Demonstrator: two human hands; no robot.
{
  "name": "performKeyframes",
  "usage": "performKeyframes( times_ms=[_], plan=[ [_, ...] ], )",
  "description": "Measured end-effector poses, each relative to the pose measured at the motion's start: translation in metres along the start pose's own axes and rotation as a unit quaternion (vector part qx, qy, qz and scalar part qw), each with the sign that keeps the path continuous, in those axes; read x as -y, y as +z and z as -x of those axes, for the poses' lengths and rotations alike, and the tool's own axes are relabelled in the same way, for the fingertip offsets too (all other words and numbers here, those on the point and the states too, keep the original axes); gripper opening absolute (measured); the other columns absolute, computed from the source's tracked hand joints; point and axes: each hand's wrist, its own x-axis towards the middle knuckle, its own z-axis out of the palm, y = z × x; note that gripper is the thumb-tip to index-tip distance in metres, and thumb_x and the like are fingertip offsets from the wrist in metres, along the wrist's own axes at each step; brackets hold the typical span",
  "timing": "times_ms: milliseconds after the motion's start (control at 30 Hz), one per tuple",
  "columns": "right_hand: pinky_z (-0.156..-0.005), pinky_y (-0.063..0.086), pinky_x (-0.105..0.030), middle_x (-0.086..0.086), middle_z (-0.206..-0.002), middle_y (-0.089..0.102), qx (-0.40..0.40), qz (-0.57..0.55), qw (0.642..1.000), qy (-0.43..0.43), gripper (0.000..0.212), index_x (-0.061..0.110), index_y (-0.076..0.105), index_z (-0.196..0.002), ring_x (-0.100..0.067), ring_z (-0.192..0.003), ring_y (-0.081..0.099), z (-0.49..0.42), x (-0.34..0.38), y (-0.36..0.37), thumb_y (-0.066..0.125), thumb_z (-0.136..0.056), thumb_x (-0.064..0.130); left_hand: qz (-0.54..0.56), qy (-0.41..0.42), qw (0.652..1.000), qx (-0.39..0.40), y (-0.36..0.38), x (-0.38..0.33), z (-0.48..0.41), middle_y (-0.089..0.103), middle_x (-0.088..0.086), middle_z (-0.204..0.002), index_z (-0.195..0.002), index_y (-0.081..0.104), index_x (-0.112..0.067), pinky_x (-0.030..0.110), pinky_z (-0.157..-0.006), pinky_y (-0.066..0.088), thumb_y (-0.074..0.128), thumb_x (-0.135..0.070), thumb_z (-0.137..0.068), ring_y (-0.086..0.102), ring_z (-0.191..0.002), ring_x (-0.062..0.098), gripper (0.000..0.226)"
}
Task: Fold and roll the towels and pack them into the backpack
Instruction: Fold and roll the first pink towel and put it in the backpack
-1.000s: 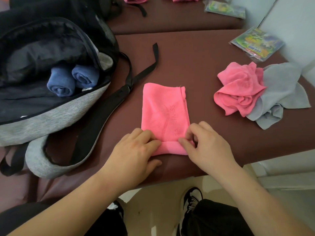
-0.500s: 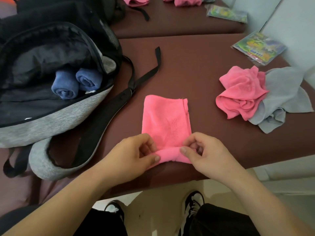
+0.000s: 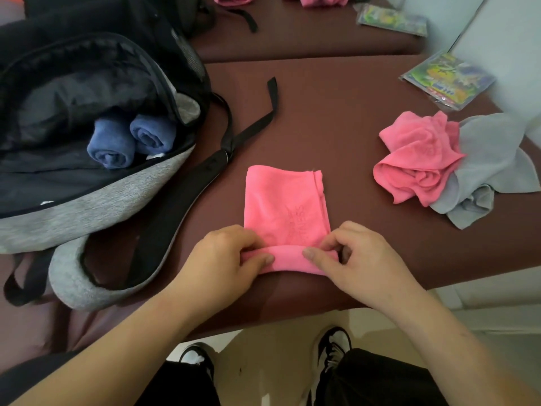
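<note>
A folded pink towel [image 3: 285, 206] lies flat on the maroon tabletop [image 3: 336, 118] near its front edge, with its near end turned up into a small roll. The left hand [image 3: 222, 259] and the right hand [image 3: 360, 259] each pinch one end of that roll, grip closed on the cloth. To the left, the open backpack [image 3: 87, 218] holds two rolled blue towels [image 3: 111, 145] side by side. At the right a crumpled pink towel [image 3: 418, 162] and a gray towel [image 3: 491, 153] lie touching.

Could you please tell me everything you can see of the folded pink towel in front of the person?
The folded pink towel is a soft, fleecy narrow rectangle with faint embossed lettering. It lies flat on the maroon table; its near end is rolled up, pinched by the left hand and the right hand.
</note>
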Motion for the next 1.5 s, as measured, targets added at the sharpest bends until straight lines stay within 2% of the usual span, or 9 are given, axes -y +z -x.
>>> performKeyframes(
  times_ms=[133, 333, 633, 833, 967, 1067, 1200, 1300, 1500],
  plan=[
    [-0.063, 0.048, -0.028, 0.022, -0.087, 0.06, 0.009, -0.001, 1.0, 0.009, 0.031, 0.036, 0.07, -0.083, 0.0, -0.076, 0.057, 0.002, 0.0, -0.003, 0.071, -0.073, 0.066, 0.062, -0.107, 0.99, -0.062, 0.003, -0.006, -0.004, 0.064, -0.015, -0.077, -0.082, 0.064, -0.032, 0.027, -0.065, 0.049, 0.082, -0.04, -0.08, 0.058, -0.071, 0.002, 0.02],
    [-0.057, 0.051, -0.039, 0.006, -0.065, 0.057, -0.042, -0.023, 0.998, 0.052, 0.023, 0.031, 0.061, -0.081, -0.009, -0.063, 0.055, -0.007, 0.001, 0.005, 0.075, -0.086, 0.048, -0.168, 0.16, 0.971, -0.057, 0.005, -0.01, 0.002, 0.065, -0.009, -0.104, -0.097, 0.074, -0.024, 0.041, -0.073, 0.054, 0.07, -0.044, -0.088, 0.06, -0.093, 0.02, 0.022],
    [-0.068, 0.053, -0.036, 0.015, -0.095, 0.055, -0.073, -0.03, 0.995, -0.055, 0.022, 0.031, 0.071, -0.094, -0.005, -0.078, 0.059, -0.013, 0.006, 0.004, 0.071, -0.086, 0.051, -0.113, 0.103, 0.988, -0.038, 0.004, 0.003, -0.012, 0.065, -0.008, -0.101, -0.113, 0.071, -0.027, 0.038, -0.078, 0.052, 0.063, -0.037, -0.091, 0.058, -0.09, 0.021, 0.026],
    [-0.071, 0.057, -0.041, 0.016, -0.084, 0.07, -0.025, -0.091, 0.995, 0.014, 0.03, 0.035, 0.072, -0.092, -0.004, -0.077, 0.066, -0.01, -0.002, -0.001, 0.074, -0.077, 0.06, 0.09, -0.093, 0.989, -0.072, -0.001, -0.001, -0.009, 0.063, -0.011, -0.068, -0.088, 0.068, -0.034, 0.027, -0.062, 0.048, 0.081, -0.041, -0.081, 0.058, -0.063, 0.006, 0.016],
    [-0.054, 0.049, -0.041, 0.005, -0.06, 0.06, -0.062, -0.075, 0.992, 0.076, 0.04, 0.029, 0.065, -0.079, -0.009, -0.053, 0.051, -0.018, 0.001, 0.005, 0.076, -0.075, 0.067, -0.057, 0.052, 0.991, -0.113, -0.003, -0.005, -0.007, 0.058, -0.013, -0.089, -0.085, 0.067, -0.029, 0.036, -0.066, 0.052, 0.074, -0.043, -0.088, 0.057, -0.074, 0.01, 0.016],
    [-0.056, 0.042, -0.032, 0.011, -0.058, 0.06, -0.086, -0.043, 0.987, 0.128, 0.048, 0.027, 0.06, -0.076, -0.008, -0.061, 0.057, -0.029, 0.005, 0.007, 0.074, -0.074, 0.073, -0.138, 0.153, 0.977, -0.06, 0.001, -0.006, -0.003, 0.062, -0.007, -0.098, -0.095, 0.069, -0.022, 0.041, -0.072, 0.052, 0.071, -0.049, -0.088, 0.057, -0.084, 0.021, 0.028],
    [-0.069, 0.048, -0.035, 0.013, -0.076, 0.064, -0.099, 0.03, 0.984, 0.146, 0.05, 0.028, 0.058, -0.081, -0.014, -0.081, 0.062, -0.038, 0.012, 0.006, 0.065, -0.078, 0.077, -0.167, 0.114, 0.979, -0.026, 0.005, 0.001, -0.007, 0.064, -0.005, -0.105, -0.113, 0.067, -0.023, 0.045, -0.076, 0.054, 0.07, -0.043, -0.082, 0.057, -0.09, 0.024, 0.037],
    [-0.068, 0.05, -0.036, 0.013, -0.088, 0.06, -0.142, -0.005, 0.99, 0.02, 0.033, 0.029, 0.062, -0.088, -0.005, -0.079, 0.057, -0.038, 0.012, 0.007, 0.068, -0.086, 0.062, -0.053, 0.033, 0.997, -0.047, 0.0, -0.002, -0.009, 0.068, -0.009, -0.104, -0.118, 0.069, -0.031, 0.035, -0.082, 0.052, 0.067, -0.046, -0.086, 0.059, -0.093, 0.016, 0.035],
    [-0.08, 0.046, -0.023, 0.019, -0.107, 0.063, -0.027, -0.096, 0.993, -0.058, 0.036, 0.032, 0.07, -0.116, 0.001, -0.092, 0.059, -0.037, -0.001, 0.004, 0.066, -0.083, 0.045, 0.145, -0.153, 0.977, -0.015, -0.005, 0.002, -0.012, 0.072, -0.014, -0.085, -0.097, 0.065, -0.041, 0.042, -0.079, 0.059, 0.08, -0.044, -0.079, 0.069, -0.079, 0.011, 0.024]
  ],
)
